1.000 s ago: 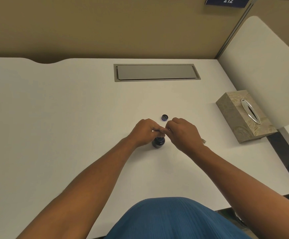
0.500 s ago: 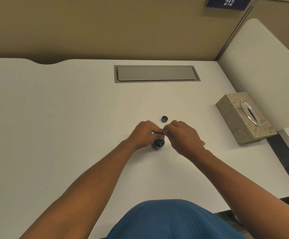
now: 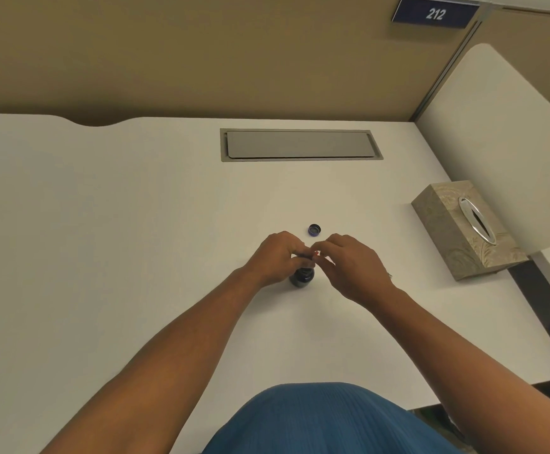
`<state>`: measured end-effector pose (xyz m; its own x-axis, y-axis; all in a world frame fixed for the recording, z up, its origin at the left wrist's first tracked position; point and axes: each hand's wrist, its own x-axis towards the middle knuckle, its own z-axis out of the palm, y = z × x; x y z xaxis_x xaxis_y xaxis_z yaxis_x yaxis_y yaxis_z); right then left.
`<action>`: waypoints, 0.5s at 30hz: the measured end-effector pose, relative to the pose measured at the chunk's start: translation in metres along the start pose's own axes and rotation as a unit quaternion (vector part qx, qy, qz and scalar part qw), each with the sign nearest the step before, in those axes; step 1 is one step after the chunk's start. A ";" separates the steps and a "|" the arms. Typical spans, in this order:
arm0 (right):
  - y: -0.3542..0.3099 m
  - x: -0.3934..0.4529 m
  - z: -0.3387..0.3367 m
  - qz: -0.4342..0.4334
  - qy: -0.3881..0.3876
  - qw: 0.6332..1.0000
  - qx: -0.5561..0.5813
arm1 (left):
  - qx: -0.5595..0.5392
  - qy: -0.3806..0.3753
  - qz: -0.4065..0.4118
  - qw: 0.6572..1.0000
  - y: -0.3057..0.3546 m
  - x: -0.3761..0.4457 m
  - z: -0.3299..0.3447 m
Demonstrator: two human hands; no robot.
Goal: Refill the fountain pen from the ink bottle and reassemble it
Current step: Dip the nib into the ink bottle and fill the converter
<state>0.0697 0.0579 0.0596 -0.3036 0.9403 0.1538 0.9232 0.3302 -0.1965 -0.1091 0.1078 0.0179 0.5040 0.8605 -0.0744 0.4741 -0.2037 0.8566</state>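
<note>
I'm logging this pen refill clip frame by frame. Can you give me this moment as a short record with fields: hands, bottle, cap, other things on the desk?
left hand: fingers curled round a dark pen part above the ink bottle
right hand: fingertips pinch a small part with a red tip, meeting the left hand
ink bottle: dark, upright on the white desk, below the hands, open
bottle cap: off, lying on the desk beyond the hands
tissue box: at the desk's right
cable hatch: closed, far side

White desk (image 3: 103,240) with ink bottle (image 3: 301,277), loose cap (image 3: 314,230), tissue box (image 3: 463,234), inset grey hatch (image 3: 300,145).
</note>
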 end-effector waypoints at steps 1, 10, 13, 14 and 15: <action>0.001 0.000 0.001 -0.012 -0.004 1.000 -0.005 | 0.004 -0.002 -0.002 1.000 0.000 0.000 0.000; 0.002 0.001 0.007 0.004 -0.002 1.000 -0.023 | 0.006 -0.001 -0.006 1.000 0.002 -0.001 -0.001; 0.001 0.003 0.007 0.017 0.001 1.000 -0.026 | 0.012 -0.001 -0.003 1.000 0.003 -0.001 -0.001; 0.001 0.003 0.007 0.023 0.001 0.999 -0.028 | 0.012 -0.001 -0.003 1.000 0.003 -0.001 -0.002; 0.001 0.004 0.007 0.028 0.000 0.999 -0.030 | 0.013 -0.002 -0.004 1.000 0.003 -0.001 -0.001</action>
<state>0.0678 0.0624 0.0530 -0.2511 0.9571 0.1448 0.9513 0.2716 -0.1460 -0.1089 0.1070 0.0214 0.5029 0.8605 -0.0820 0.4957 -0.2093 0.8429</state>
